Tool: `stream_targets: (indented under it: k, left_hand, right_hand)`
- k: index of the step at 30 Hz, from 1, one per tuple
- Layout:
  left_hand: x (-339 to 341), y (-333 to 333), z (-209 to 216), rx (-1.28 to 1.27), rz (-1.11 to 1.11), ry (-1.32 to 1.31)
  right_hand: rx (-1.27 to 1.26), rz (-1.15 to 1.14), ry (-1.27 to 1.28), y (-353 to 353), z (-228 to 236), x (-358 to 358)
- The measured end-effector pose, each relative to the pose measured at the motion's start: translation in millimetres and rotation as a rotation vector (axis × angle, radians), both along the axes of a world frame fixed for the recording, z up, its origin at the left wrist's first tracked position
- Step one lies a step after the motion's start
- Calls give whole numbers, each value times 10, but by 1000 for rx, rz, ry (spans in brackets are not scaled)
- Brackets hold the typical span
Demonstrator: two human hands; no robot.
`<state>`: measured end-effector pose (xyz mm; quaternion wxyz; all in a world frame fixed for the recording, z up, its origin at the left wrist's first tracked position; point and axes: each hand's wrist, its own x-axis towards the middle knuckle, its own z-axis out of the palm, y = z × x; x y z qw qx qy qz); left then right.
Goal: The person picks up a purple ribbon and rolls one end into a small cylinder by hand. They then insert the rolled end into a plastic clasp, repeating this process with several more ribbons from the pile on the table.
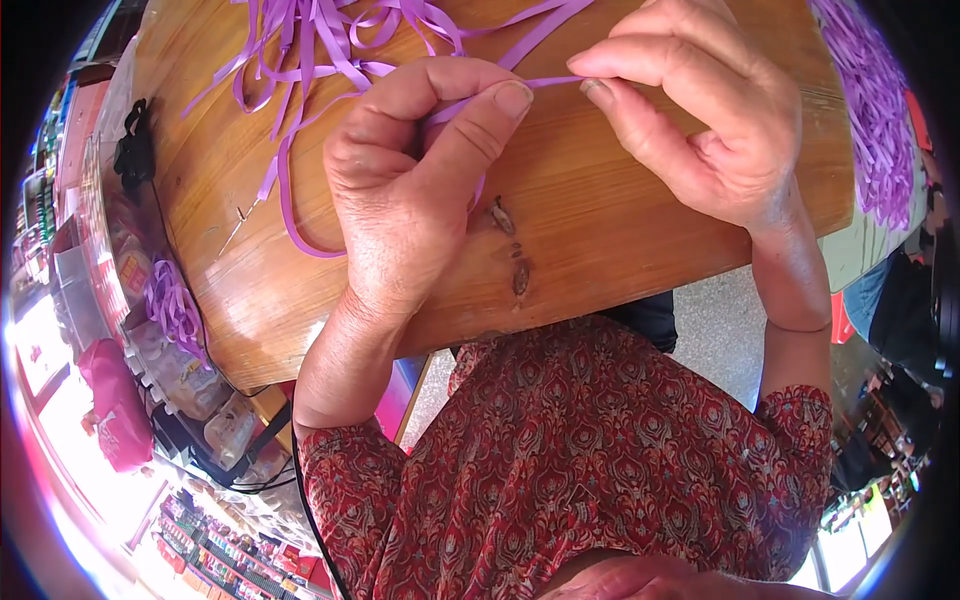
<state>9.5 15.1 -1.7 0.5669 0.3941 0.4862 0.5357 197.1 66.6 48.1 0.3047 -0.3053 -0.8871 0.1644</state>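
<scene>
Between my two hands, a narrow purple ribbon (553,81) is stretched over the table. My left hand (405,170) is closed, pinching the ribbon between thumb and curled forefinger. A length of it loops down beside that wrist. My right hand (705,115) pinches the ribbon's other side between thumb and fingertips. Beyond my left hand lies a loose heap of purple ribbons (318,35). Left of my left wrist, a thin metal tool (241,222) rests on the wood next to a ribbon end; its exact kind is too small to tell.
The wooden table (590,240) has its near edge close to my body. A dense bundle of purple ribbons (875,120) lies beyond its right edge. At the left are another ribbon bunch (175,305), a black cable (172,225) along the table edge and a pink pouch (117,405).
</scene>
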Motion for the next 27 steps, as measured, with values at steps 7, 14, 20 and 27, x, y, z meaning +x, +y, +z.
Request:
stream_targets:
  k: [7,14,20,27]
  left_hand:
    - [-15,-3,38,-49,56,-25]
    - [41,-17,19,-21,27,13]
    - [21,-4,36,28,27,25]
    - [-51,37,55,200,-131,249]
  right_hand:
    - [-140,8,62,38,-13,-4]
    - [-130,51,42,13,-24,22]
    - [7,13,-47,-15,32,25]
    - [-55,-87,169,78,-48,108]
